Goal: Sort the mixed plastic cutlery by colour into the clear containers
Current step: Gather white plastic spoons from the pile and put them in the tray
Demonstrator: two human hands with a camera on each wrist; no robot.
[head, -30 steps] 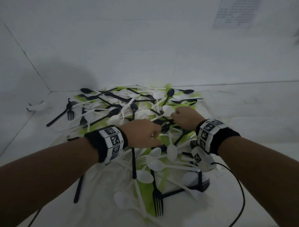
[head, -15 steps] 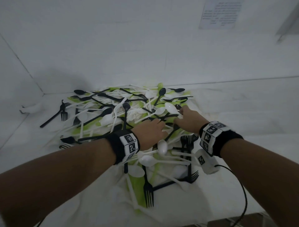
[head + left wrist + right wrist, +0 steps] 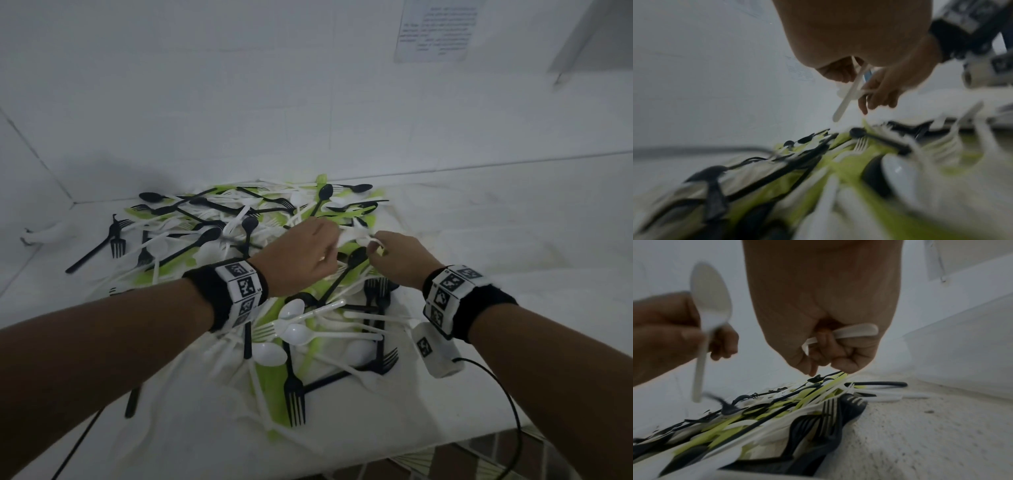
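1. Mixed plastic cutlery (image 3: pixel 274 274) lies in a loose tangled heap on the white-covered table (image 3: pixel 496 240), reaching toward its back left corner. Pieces are thin, glossy moulded plastic: black forks and spoons, white spoons and forks, flat lime-green pieces underneath.
2. Table covering looks matte and slightly grainy in the right wrist view, wrinkled near the front edge.
3. Black plastic fork (image 3: pixel 294 394) lies tines toward the front edge; a white spoon with an oval bowl (image 3: pixel 296 333) lies just behind it.
4. Left hand (image 3: pixel 301 260) is raised above the middle of the heap, fingers curled, pinching a white plastic spoon (image 3: pixel 710 305) at the neck; bowl up, handle hanging down, clear of the pile.
5. Right hand (image 3: pixel 400 258) is just beside the left, fingers curled tight round a second white plastic utensil (image 3: pixel 855 331); its type cannot be told.
6. Each wrist carries a black band with black-and-white square markers.
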